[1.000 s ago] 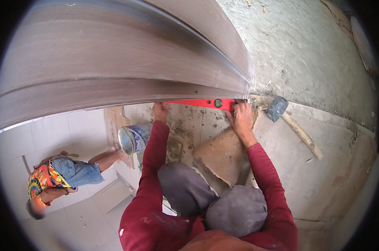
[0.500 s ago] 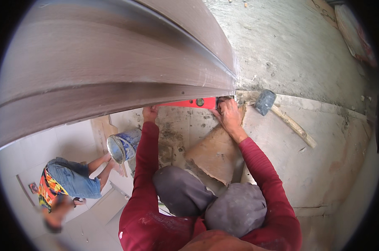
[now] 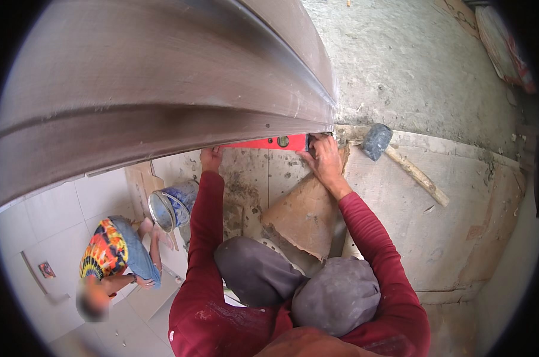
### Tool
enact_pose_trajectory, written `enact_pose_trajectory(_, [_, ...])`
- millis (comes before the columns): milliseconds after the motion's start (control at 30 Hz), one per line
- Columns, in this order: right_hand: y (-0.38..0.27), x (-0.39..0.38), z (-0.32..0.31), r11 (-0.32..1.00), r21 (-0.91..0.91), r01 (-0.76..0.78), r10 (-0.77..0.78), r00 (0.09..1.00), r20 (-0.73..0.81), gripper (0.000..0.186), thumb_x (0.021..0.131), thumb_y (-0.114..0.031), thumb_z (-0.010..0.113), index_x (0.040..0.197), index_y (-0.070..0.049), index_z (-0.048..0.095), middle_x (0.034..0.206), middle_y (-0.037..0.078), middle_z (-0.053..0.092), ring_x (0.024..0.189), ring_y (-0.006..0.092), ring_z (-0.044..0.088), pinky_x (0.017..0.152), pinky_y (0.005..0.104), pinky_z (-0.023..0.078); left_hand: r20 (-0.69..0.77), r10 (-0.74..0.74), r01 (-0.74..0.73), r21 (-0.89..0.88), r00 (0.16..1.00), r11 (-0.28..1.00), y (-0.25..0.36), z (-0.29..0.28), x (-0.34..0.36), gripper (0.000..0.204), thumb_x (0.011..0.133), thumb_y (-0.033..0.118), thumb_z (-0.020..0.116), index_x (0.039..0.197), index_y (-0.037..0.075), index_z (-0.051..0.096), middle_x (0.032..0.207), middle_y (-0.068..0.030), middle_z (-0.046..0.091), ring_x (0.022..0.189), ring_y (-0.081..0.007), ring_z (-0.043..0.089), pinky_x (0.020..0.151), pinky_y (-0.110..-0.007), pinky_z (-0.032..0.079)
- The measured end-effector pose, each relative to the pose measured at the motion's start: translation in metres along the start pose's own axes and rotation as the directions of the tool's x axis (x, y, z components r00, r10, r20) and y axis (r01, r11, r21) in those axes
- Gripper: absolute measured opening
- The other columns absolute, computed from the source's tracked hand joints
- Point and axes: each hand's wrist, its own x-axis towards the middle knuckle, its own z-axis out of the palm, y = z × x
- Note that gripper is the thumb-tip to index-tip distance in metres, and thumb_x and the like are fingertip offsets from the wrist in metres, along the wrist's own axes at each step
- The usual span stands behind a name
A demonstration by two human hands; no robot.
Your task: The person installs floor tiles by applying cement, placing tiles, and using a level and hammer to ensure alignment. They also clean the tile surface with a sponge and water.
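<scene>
A red spirit level (image 3: 257, 142) lies along the lower edge of a brown door frame (image 3: 180, 132), close to the floor. My left hand (image 3: 211, 159) is closed on the level's left end, its fingertips partly behind the frame. At the other end, my right hand (image 3: 325, 159) holds the dark end cap between thumb and fingers, beside the frame's corner. Part of the level is hidden by the frame. Below my right hand lies a torn piece of brown cardboard (image 3: 305, 214).
A rubber mallet (image 3: 378, 143) with a wooden handle lies right of my right hand. A blue-and-white paint bucket (image 3: 177, 205) stands to the left. Another person (image 3: 111, 253) bends low over the tiled floor behind it. Rough concrete (image 3: 412, 71) stretches beyond the threshold.
The other person has shifted position and bent lower, bringing a hand to the legs. My hands stay on the spirit level; the view has moved slightly.
</scene>
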Motion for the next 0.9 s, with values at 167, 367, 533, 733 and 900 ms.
enact_pose_trajectory(167, [-0.002, 0.000, 0.000, 1.000, 0.010, 0.015, -0.015, 1.000, -0.008, 0.037, 0.078, -0.023, 0.087, 0.093, -0.004, 0.059, 0.117, 0.015, 0.066, 0.100, 0.0339, 0.058, 0.089, 0.0447, 0.048, -0.025, -0.035, 0.035, -0.011, 0.999, 0.999, 0.001, -0.016, 0.010, 0.031, 0.103, 0.024, 0.061, 0.128, 0.007, 0.058, 0.126, -0.0116, 0.066, 0.122, -0.0336, 0.061, 0.106, -0.054, 0.052])
enact_pose_trajectory(367, [0.000, -0.009, -0.016, 1.000, 0.020, -0.012, 0.010, 0.997, 0.075, 0.038, 0.078, -0.020, 0.086, 0.094, -0.006, 0.055, 0.120, 0.017, 0.064, 0.109, 0.0373, 0.057, 0.095, 0.0492, 0.045, 0.113, -0.027, 0.023, 0.031, 0.993, 0.999, -0.011, -0.012, -0.014, 0.045, 0.100, 0.034, 0.067, 0.132, 0.005, 0.056, 0.134, -0.0154, 0.063, 0.127, -0.0363, 0.059, 0.109, -0.054, 0.049])
enact_pose_trajectory(533, [-0.001, -0.011, -0.023, 0.999, 0.021, -0.025, 0.024, 0.998, 0.050, 0.038, 0.078, -0.016, 0.086, 0.094, -0.005, 0.054, 0.124, 0.019, 0.063, 0.106, 0.0386, 0.057, 0.093, 0.0489, 0.046, 0.168, -0.021, 0.008, 0.075, 0.986, 0.997, -0.012, -0.001, -0.031, 0.046, 0.101, 0.034, 0.067, 0.135, 0.006, 0.055, 0.132, -0.0137, 0.063, 0.128, -0.0346, 0.058, 0.111, -0.052, 0.048])
enact_pose_trajectory(733, [-0.003, -0.001, -0.017, 0.996, 0.046, -0.074, 0.070, 0.995, 0.074, 0.038, 0.077, -0.015, 0.087, 0.096, -0.003, 0.055, 0.107, 0.018, 0.063, 0.100, 0.0380, 0.057, 0.087, 0.0459, 0.048, 0.101, -0.009, 0.002, 0.070, 0.995, 0.998, -0.004, 0.006, -0.024, 0.039, 0.102, 0.032, 0.066, 0.132, 0.009, 0.056, 0.128, -0.0116, 0.064, 0.122, -0.0315, 0.060, 0.108, -0.053, 0.050])
enact_pose_trajectory(900, [-0.008, 0.006, -0.006, 0.998, 0.046, -0.033, 0.030, 0.998, 0.056, 0.038, 0.078, -0.017, 0.086, 0.098, -0.002, 0.057, 0.107, 0.017, 0.062, 0.101, 0.0374, 0.058, 0.088, 0.0456, 0.049, -0.037, -0.023, 0.027, 0.096, 0.999, 0.995, 0.003, 0.003, -0.007, 0.033, 0.103, 0.029, 0.064, 0.127, 0.008, 0.058, 0.124, -0.0115, 0.065, 0.115, -0.0326, 0.062, 0.105, -0.054, 0.052])
